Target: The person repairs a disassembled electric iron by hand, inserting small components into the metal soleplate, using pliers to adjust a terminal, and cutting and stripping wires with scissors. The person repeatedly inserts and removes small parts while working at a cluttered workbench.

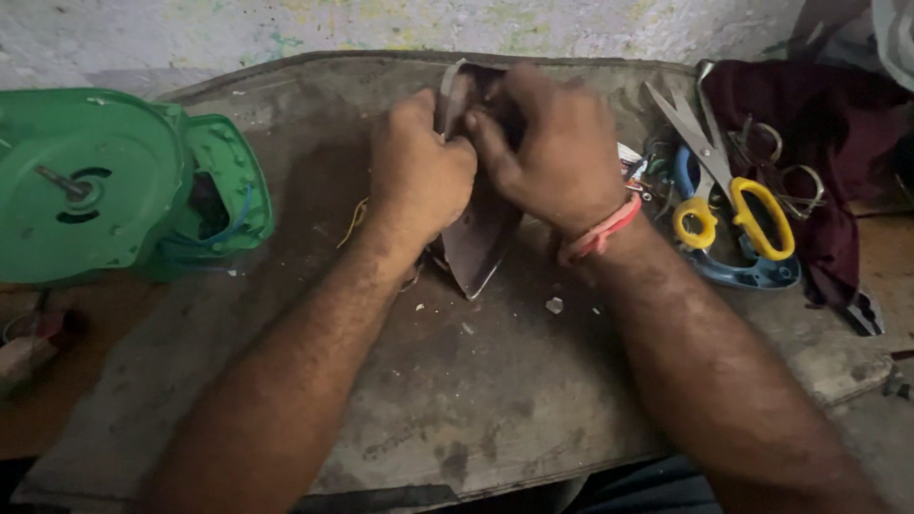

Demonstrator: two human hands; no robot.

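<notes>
Both hands closed on a flat iron soleplate at bench centre.

The soleplate [481, 238], dark metal with its pointed tip aimed toward the camera, is stood tilted on the worn grey bench [457, 400]. The left hand [419, 171] is curled into a near-fist on the plate's upper left edge; the right hand [552, 143] is wrapped over the top from the right, fingers bent tight, a pink thread band worn at the wrist. What is pinched between the fingertips cannot be told, it is hidden. A green plastic fan housing [105, 186] is lying well to the left. Yellow-handled scissors [728, 186] are resting to the right over a blue tool [743, 271], beside a dark red cloth [819, 124].
</notes>
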